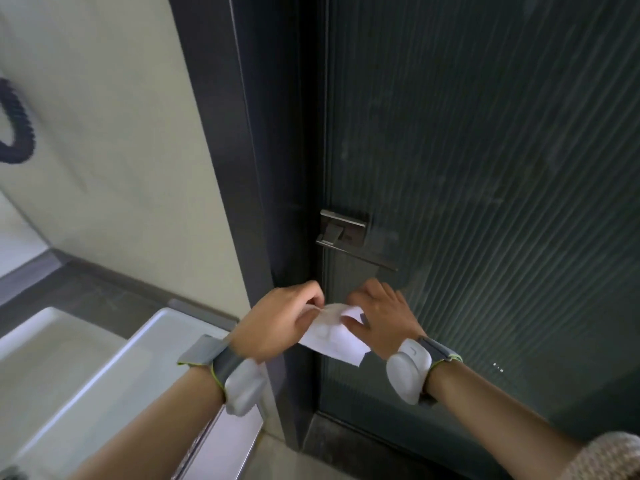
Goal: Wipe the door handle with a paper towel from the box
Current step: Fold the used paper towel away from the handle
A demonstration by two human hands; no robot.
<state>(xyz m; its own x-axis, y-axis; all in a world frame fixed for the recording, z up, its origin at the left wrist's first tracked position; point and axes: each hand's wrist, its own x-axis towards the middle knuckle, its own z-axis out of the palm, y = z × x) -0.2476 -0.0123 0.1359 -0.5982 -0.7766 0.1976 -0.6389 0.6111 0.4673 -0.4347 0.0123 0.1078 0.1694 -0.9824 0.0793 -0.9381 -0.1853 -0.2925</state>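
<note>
A white paper towel (334, 336) is held between both hands in front of the dark door, a little below the handle. My left hand (277, 320) pinches its upper left edge. My right hand (382, 315) grips its right side, fingers spread over the sheet. The metal door handle (341, 232), a flat lever on a square plate, sits on the door's left edge above the hands, untouched. The box is not in view.
The door (485, 168) is dark ribbed glass in a dark frame (249, 150). A white sink (86, 368) stands at lower left beside a cream wall (121, 133). A black coiled cord (17, 126) hangs at the far left.
</note>
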